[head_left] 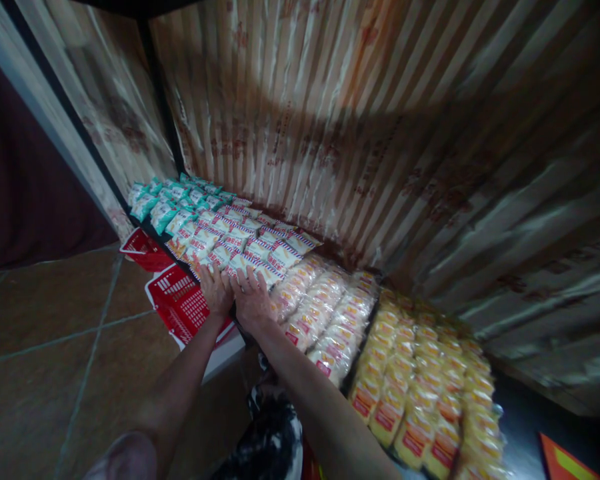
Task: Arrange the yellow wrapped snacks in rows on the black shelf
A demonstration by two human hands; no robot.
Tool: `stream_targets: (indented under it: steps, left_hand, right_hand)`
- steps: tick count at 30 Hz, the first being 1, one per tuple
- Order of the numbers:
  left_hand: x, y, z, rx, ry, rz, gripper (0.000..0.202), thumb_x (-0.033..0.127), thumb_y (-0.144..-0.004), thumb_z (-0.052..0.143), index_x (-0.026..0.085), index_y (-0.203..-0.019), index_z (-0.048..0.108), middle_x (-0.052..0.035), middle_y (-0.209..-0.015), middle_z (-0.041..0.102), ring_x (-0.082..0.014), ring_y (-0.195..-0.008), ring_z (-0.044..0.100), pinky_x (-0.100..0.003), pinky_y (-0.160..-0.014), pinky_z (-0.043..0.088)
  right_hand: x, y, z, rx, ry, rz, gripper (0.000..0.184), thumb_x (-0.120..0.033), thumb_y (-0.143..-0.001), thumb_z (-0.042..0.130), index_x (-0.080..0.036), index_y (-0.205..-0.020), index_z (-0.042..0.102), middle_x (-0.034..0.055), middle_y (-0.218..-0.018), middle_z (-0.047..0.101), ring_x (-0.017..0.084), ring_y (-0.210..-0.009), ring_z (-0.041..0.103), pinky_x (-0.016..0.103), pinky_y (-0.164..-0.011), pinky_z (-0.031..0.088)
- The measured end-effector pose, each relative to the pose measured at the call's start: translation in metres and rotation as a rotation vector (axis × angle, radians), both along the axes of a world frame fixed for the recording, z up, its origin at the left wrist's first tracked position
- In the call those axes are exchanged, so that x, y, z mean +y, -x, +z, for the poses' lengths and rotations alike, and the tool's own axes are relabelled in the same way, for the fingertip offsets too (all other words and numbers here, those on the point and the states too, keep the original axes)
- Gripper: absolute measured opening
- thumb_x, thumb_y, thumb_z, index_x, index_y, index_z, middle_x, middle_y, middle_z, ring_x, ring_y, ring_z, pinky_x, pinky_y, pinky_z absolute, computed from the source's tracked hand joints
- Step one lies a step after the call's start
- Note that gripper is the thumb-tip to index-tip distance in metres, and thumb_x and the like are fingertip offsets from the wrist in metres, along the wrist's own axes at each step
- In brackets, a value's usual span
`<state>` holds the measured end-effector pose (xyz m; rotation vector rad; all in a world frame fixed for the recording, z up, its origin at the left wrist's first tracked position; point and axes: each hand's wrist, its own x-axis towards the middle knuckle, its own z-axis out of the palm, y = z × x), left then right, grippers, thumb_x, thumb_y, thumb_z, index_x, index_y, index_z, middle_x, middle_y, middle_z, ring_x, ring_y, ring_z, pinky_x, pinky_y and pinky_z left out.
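Note:
Both my arms reach forward to a low shelf packed with rows of snack packets. My left hand (pixel 215 290) and my right hand (pixel 253 298) lie side by side, fingers stretched flat, on the front edge of the white packets with red and blue trim (pixel 260 250). Teal packets (pixel 165 203) fill the far left end. Pale packets with red labels (pixel 320 313) sit just right of my right hand. Yellow packets (pixel 420 380) cover the near right end. Neither hand grips a packet.
A striped curtain (pixel 360 133) hangs behind the shelf. Two red plastic baskets (pixel 180 300) stand on the brown tiled floor (pixel 45 333) beside the shelf's left side. A dark patterned garment (pixel 270 433) shows below my arms. An orange object (pixel 565 460) lies at bottom right.

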<state>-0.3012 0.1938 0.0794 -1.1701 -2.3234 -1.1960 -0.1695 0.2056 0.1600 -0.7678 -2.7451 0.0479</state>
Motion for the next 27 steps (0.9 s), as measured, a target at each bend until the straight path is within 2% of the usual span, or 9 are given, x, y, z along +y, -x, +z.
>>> stream_targets:
  steps: [7, 11, 16, 21, 27]
  left_hand:
    - [0.004, -0.008, 0.001, -0.096, -0.034, 0.111, 0.054, 0.037, -0.094, 0.032, 0.005, -0.136, 0.043, -0.0257, -0.150, 0.022, -0.0339, -0.142, 0.015, -0.055, -0.110, 0.024]
    - [-0.001, -0.009, 0.004, -0.101, -0.063, 0.075, 0.053, 0.037, -0.093, 0.033, 0.007, -0.135, 0.045, -0.0239, -0.148, 0.029, -0.0326, -0.142, 0.018, -0.056, -0.111, 0.022]
    - [-0.003, -0.007, 0.006, -0.072, -0.060, 0.061, 0.053, 0.039, -0.093, 0.033, 0.005, -0.133, 0.046, -0.0247, -0.146, 0.033, -0.0322, -0.141, 0.021, -0.054, -0.111, 0.022]
    - [-0.007, -0.010, 0.006, -0.048, -0.075, 0.074, 0.052, 0.038, -0.094, 0.032, 0.006, -0.133, 0.045, -0.0250, -0.145, 0.035, -0.0329, -0.141, 0.020, -0.057, -0.110, 0.021]
    - [-0.018, -0.021, 0.010, -0.053, -0.076, 0.065, 0.056, 0.038, -0.096, 0.025, 0.004, -0.138, 0.040, -0.0253, -0.151, 0.021, -0.0317, -0.143, 0.010, -0.056, -0.112, 0.017]
  right_hand:
    - [0.001, -0.007, 0.000, 0.059, 0.013, 0.009, 0.047, -0.021, -0.094, 0.036, -0.019, -0.140, 0.039, 0.0088, -0.151, 0.033, 0.025, -0.143, 0.016, 0.048, -0.115, 0.014]
    - [0.001, -0.009, 0.001, 0.031, 0.043, -0.016, 0.044, -0.023, -0.094, 0.036, -0.016, -0.137, 0.044, 0.0097, -0.151, 0.032, 0.029, -0.143, 0.017, 0.049, -0.115, 0.015]
    - [0.001, -0.010, 0.002, 0.039, 0.055, -0.020, 0.044, -0.024, -0.095, 0.036, -0.018, -0.137, 0.042, 0.0080, -0.152, 0.030, 0.025, -0.144, 0.013, 0.047, -0.115, 0.016]
    - [0.000, -0.015, 0.006, 0.087, 0.031, -0.029, 0.042, -0.025, -0.095, 0.037, -0.019, -0.136, 0.044, 0.0083, -0.152, 0.031, 0.024, -0.143, 0.017, 0.047, -0.115, 0.016]
    - [-0.007, -0.040, 0.013, 0.174, 0.058, -0.187, 0.043, -0.025, -0.094, 0.040, -0.018, -0.136, 0.044, 0.0096, -0.151, 0.033, 0.023, -0.143, 0.019, 0.044, -0.115, 0.018]
